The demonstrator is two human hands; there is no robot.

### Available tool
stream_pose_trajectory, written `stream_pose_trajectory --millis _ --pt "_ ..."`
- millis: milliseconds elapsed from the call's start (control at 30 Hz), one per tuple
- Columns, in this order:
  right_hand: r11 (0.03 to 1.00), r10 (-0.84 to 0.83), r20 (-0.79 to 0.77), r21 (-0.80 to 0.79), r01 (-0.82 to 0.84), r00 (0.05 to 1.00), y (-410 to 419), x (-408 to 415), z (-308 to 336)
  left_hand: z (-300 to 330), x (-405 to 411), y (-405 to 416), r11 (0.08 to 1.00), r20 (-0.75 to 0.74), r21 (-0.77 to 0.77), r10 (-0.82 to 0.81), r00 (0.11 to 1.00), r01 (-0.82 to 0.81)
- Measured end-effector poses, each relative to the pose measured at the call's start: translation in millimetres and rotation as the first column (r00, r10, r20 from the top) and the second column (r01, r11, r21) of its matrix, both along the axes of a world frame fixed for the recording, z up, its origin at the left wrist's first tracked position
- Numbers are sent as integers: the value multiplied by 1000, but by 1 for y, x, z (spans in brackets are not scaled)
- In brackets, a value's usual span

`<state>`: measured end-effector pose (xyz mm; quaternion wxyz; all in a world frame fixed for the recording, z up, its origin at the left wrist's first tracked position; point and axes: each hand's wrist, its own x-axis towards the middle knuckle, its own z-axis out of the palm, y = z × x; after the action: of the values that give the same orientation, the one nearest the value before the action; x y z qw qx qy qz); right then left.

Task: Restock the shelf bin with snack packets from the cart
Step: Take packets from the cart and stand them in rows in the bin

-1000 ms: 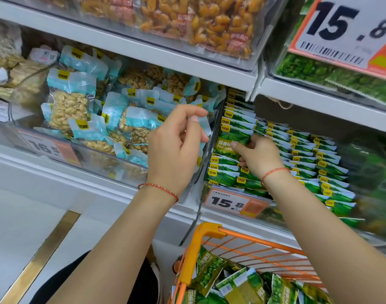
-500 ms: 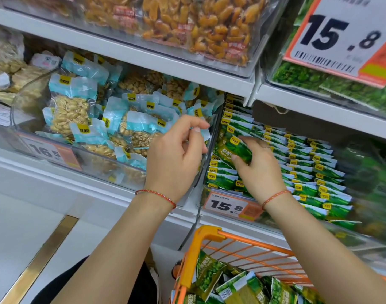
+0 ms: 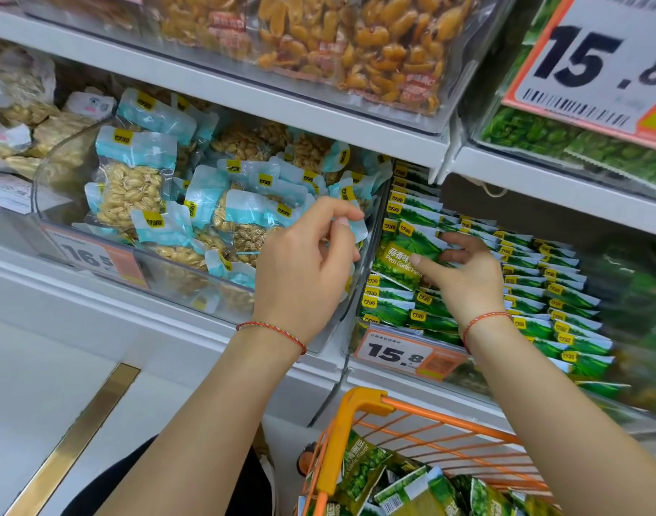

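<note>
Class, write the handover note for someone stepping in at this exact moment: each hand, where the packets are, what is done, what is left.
Left hand: loosely curled, holding nothing, by the peanut bin.
Right hand: fingers pinch one green pea packet over the pea bin.
Done: bin already holds rows of packets.
Left: seat this packet, then bring more packets from the orange cart.

The white shelf [image 3: 140, 307] carries a clear bin [image 3: 360, 292] of green pea packets [image 3: 565, 296] beside a clear bin of peanut packets [image 3: 133, 188].
</note>
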<state>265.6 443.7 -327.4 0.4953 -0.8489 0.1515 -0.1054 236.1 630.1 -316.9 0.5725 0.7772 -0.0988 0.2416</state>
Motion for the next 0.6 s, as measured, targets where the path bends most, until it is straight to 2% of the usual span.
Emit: stream_pose_trajectory --millis 133,300,600 --pt "1000 18 78 -18 -17 997 1 3 2 0 0 0 1000 -9 10 2 1000 -2" --pt "986 59 45 -158 -51 997 5 6 -2 -1 0 -2 999 -18 47 7 1000 -6" --pt "978 35 28 -205 -28 999 -6 -7 3 -2 -3 -1 992 -4 127 14 1000 -13"
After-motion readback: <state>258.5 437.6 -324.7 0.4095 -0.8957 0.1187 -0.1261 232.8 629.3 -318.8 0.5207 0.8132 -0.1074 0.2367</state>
